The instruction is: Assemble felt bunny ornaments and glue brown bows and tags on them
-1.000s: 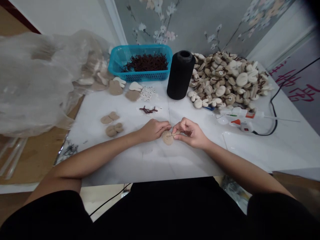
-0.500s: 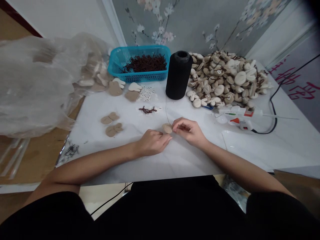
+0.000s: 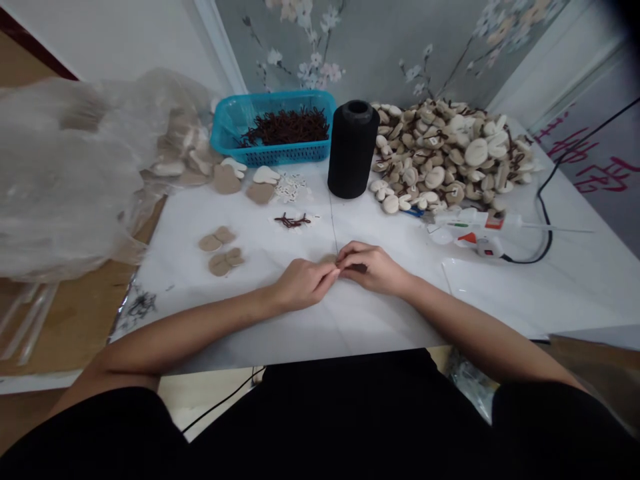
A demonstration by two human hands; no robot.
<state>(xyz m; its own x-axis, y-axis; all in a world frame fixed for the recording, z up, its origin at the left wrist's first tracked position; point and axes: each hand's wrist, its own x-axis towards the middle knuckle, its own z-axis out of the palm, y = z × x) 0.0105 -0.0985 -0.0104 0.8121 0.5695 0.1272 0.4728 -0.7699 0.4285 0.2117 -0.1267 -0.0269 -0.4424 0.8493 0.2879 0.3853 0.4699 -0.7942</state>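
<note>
Both hands meet over the white table, in front of the black thread cone (image 3: 353, 150). My left hand (image 3: 306, 285) is closed in a pinch on a small beige felt piece (image 3: 329, 258), mostly hidden behind the fingers. My right hand (image 3: 371, 268) has its fingertips pressed together at the piece's right edge, touching the left fingertips; what they pinch is too small to make out. A dark thread (image 3: 333, 223) runs from the cone down to the fingers. Left of the hands lie two beige felt shapes (image 3: 226, 261) (image 3: 217, 239).
A blue basket (image 3: 273, 157) of brown cords stands at the back, beside a large pile of stuffed felt pieces (image 3: 437, 157). Glue gun (image 3: 475, 219) and cable lie at right. Brown cords (image 3: 293, 221), white labels (image 3: 291, 187) and a plastic bag (image 3: 65, 180) are leftward.
My right hand has come in against my left fingertips, and the felt piece is now more covered. The view has shifted slightly.
</note>
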